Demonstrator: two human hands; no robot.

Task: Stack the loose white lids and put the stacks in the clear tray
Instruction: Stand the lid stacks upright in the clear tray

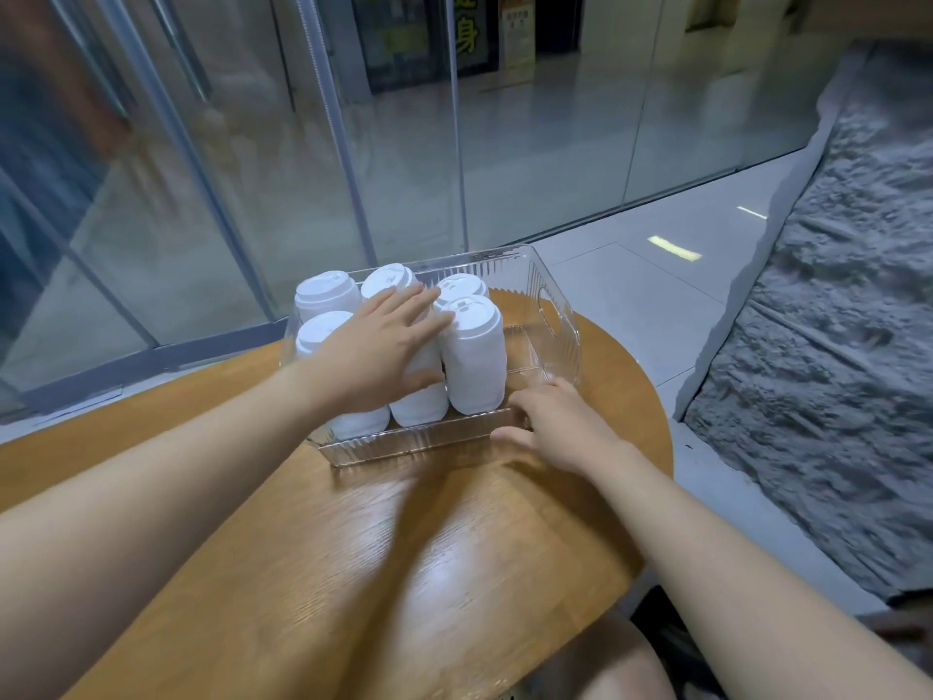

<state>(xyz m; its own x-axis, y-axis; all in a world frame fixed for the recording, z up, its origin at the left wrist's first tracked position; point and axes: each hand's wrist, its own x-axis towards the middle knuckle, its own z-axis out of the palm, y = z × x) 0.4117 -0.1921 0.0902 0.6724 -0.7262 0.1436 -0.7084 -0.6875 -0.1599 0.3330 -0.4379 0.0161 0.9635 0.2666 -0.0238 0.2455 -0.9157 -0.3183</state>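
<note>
Several tall stacks of white lids [477,356] stand upright in the clear ribbed tray [555,300] at the far side of the round wooden table. My left hand [383,346] lies over the middle front stack, fingers spread across its top and thumb against its side. My right hand [550,421] holds the tray's near right corner, fingers curled over the rim and thumb along the front wall. The right part of the tray holds no stacks.
The wooden table [404,573] ends in a curved edge at the right. Glass wall panels [303,169] rise just behind the tray. A rough grey stone wall [833,346] stands to the right across a tiled floor.
</note>
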